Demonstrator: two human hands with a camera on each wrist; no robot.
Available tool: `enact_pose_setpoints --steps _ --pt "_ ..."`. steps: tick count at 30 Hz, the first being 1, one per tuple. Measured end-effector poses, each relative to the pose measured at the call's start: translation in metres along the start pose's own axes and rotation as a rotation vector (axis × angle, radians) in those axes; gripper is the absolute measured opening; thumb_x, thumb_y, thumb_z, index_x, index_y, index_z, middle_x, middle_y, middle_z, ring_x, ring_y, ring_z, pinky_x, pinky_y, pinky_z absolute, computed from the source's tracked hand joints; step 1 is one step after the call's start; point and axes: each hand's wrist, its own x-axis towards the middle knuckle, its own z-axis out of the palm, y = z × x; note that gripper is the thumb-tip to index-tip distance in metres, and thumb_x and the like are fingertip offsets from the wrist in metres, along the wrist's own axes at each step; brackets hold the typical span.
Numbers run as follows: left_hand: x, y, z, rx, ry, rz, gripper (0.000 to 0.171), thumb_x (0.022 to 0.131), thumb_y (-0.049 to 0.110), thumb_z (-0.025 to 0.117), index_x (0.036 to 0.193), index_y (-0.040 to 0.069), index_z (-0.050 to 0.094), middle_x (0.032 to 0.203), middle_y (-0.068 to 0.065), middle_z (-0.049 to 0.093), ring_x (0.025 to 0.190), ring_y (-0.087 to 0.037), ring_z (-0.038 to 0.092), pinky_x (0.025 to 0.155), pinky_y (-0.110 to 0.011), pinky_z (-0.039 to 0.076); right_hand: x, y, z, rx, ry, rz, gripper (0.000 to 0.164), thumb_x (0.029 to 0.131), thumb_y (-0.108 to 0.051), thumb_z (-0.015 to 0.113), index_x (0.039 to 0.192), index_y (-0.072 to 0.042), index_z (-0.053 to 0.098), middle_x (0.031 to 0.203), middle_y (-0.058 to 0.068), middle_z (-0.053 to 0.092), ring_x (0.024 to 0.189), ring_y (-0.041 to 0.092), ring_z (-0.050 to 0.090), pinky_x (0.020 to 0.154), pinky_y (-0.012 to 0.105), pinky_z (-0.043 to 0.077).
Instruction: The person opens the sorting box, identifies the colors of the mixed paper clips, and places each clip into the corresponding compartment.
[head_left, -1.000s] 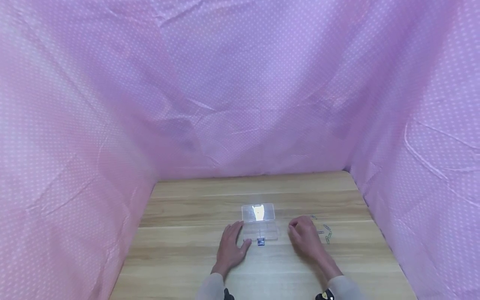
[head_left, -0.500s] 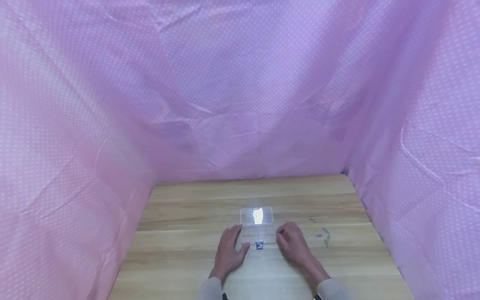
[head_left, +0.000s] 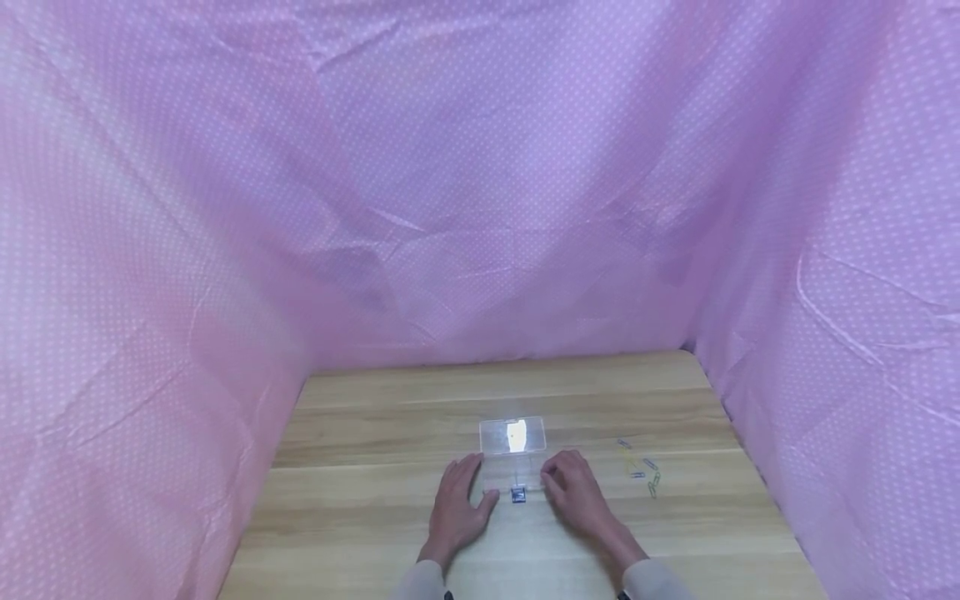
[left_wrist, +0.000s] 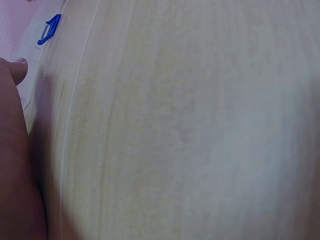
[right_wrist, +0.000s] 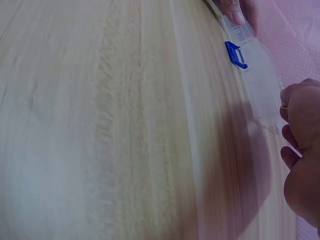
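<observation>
A clear plastic box [head_left: 498,472] lies on the table with its lid [head_left: 492,437] swung back and its blue latch [head_left: 519,495] toward the person. My left hand [head_left: 455,510] rests along the box's left end, fingers extended, thumb at the front corner. Over the right end of the box is my right hand [head_left: 582,497], its thumb and index finger pinching a small yellow paper clip [right_wrist: 284,106], which shows only in part in the right wrist view. The left wrist view catches the left thumb [left_wrist: 19,71] against the box wall.
Right of the right hand, several loose paper clips lie scattered on the wooden table [head_left: 360,500]: blue ones [head_left: 650,464], green ones [head_left: 656,478] and yellow ones [head_left: 630,461]. A pink dotted cloth [head_left: 450,208] walls in the table at the back and sides.
My right hand has moved left, from beside the scattered clips to the box's right end. The left hand keeps its place at the box. The whole head view has shifted slightly.
</observation>
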Motion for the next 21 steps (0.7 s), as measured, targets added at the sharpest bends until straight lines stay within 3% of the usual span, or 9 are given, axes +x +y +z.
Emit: enact_pose_setpoints --steps 7,15,21 --pt "-0.0006 0.0006 0.0010 0.007 0.002 -0.013 0.070 0.102 0.049 0.077 0.162 0.018 0.060 0.165 -0.010 0.065 0.159 -0.034 0.057 0.144 -0.054 0.034 0.0001 0.0001 0.0062 -0.051 0.072 -0.140 0.017 0.095 -0.004 0.085 0.098 -0.019 0.077 0.097 -0.012 0.072 0.103 0.010 0.063 0.100 0.042 0.062" --pt "-0.0014 0.0020 0.0029 -0.007 0.005 -0.020 0.070 0.101 0.047 0.078 0.162 0.017 0.060 0.165 -0.010 0.065 0.158 -0.035 0.057 0.145 -0.054 0.033 0.0008 0.0002 0.0087 -0.055 0.020 -0.086 0.008 0.099 -0.010 0.085 0.104 -0.014 0.080 0.100 -0.012 0.072 0.107 0.008 0.062 0.102 0.039 0.062" --pt "-0.0028 0.0036 0.0021 -0.010 0.010 -0.021 0.069 0.101 0.046 0.078 0.161 0.017 0.061 0.164 -0.011 0.066 0.158 -0.036 0.058 0.144 -0.055 0.034 -0.0001 -0.0017 0.0087 -0.070 0.032 -0.098 0.010 0.098 -0.010 0.086 0.105 -0.013 0.081 0.102 -0.010 0.073 0.106 0.010 0.063 0.102 0.040 0.062"
